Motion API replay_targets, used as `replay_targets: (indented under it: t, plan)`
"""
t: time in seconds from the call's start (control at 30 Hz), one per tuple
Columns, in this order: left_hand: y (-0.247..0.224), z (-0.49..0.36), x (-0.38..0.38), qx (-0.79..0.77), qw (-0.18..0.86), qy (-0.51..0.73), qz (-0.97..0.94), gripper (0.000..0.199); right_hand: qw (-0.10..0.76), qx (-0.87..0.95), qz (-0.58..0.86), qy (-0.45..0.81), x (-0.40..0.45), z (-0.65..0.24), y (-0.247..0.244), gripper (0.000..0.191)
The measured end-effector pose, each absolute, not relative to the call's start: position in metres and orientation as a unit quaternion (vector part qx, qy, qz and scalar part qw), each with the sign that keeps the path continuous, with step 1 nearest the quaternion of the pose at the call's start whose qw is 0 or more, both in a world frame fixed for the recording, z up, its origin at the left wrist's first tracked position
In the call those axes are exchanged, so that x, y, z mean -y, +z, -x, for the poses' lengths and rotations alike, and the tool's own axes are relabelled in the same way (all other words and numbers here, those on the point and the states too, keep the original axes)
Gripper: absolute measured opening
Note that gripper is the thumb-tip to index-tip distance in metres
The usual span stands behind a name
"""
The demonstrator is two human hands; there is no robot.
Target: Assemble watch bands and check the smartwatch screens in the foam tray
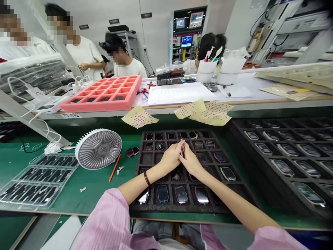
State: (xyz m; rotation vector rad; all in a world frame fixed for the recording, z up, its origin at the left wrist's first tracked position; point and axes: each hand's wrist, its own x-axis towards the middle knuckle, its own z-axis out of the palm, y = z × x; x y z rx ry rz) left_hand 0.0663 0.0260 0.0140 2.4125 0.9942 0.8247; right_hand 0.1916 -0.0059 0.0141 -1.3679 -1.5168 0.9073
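Fingertips (180, 143) of both hands pinched narrowly on a small watch-like device (182, 150) in an upper-middle cell of a black foam tray (179, 208), with the left hand (170, 159) and right hand (191, 161) nearly meeting above it. The tray lay near the desk's front edge on a green mat (99, 191), a grey desk fan (99, 149) and orange pencil (114, 168) to its left, a second foam tray (240, 156) just right.

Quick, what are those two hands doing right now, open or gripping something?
Left hand: fingers closed together at a small dark device in the foam tray; cannot tell if holding it.
Right hand: fingertips at the same device; grip also unclear.
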Motion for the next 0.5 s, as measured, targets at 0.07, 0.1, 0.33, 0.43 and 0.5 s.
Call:
replay_targets:
  t: [0.07, 0.1, 0.33, 0.43, 0.5]
  plan:
    - [0.011, -0.063, -0.028, -0.352, 0.19, 0.308, -0.863, 0.065, 0.453, 0.602, 0.53, 0.388, 0.006, -0.194, 0.012, 0.062]
    - [0.011, -0.059, -0.03, -0.348, 0.192, 0.318, -0.861, 0.063, 0.462, 0.59, 0.515, 0.416, 0.005, -0.197, 0.013, 0.062]
    - [0.02, -0.043, -0.027, -0.28, 0.246, 0.369, -0.851, 0.06, 0.395, 0.435, 0.376, 0.717, -0.006, -0.222, 0.03, 0.042]
    - [0.02, -0.046, -0.024, -0.268, 0.259, 0.364, -0.854, 0.064, 0.376, 0.409, 0.358, 0.751, -0.006, -0.223, 0.03, 0.035]
    - [0.019, -0.047, -0.025, -0.273, 0.268, 0.359, -0.851, 0.069, 0.393, 0.398, 0.371, 0.741, -0.005, -0.221, 0.028, 0.038]
